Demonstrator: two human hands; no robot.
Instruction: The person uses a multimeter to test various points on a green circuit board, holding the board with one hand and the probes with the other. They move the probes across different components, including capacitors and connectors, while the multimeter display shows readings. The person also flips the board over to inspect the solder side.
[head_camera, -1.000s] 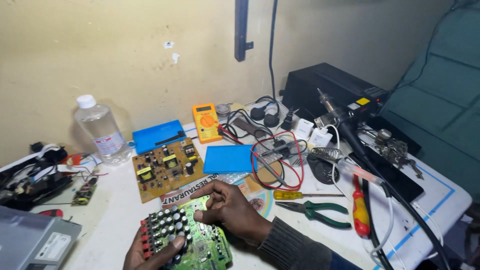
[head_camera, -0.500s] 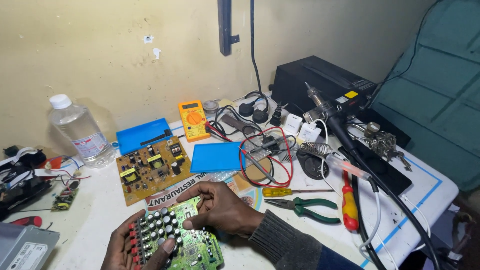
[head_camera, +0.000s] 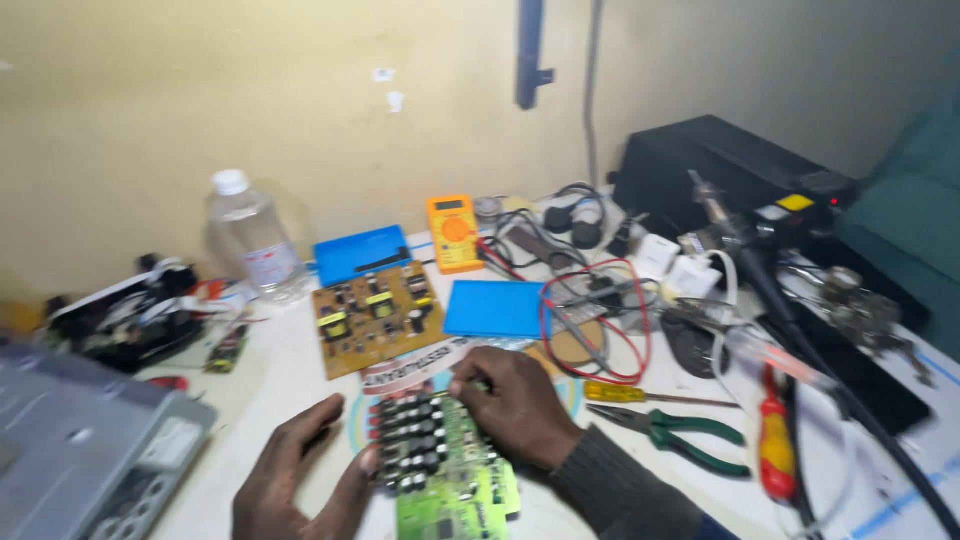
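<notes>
A green circuit board (head_camera: 445, 470) studded with black capacitors and knobs lies near the table's front edge. My right hand (head_camera: 515, 405) rests on its upper right corner, fingers curled on the board's edge. My left hand (head_camera: 295, 480) holds the board's left side, thumb against the knobs. Both hands grip the same board.
A brown circuit board (head_camera: 372, 315), blue mat (head_camera: 495, 308), blue box (head_camera: 360, 253), orange multimeter (head_camera: 454, 232) with red leads, and clear bottle (head_camera: 252, 238) lie behind. Green pliers (head_camera: 680, 432), yellow screwdriver (head_camera: 640, 393), red screwdriver (head_camera: 775, 440) sit right. Grey device (head_camera: 80, 450) left; black box (head_camera: 730, 165) right.
The view has swung left and slightly closer. My left hand opened along the board's left edge; my right hand stayed on its upper corner. The board shifted little.
</notes>
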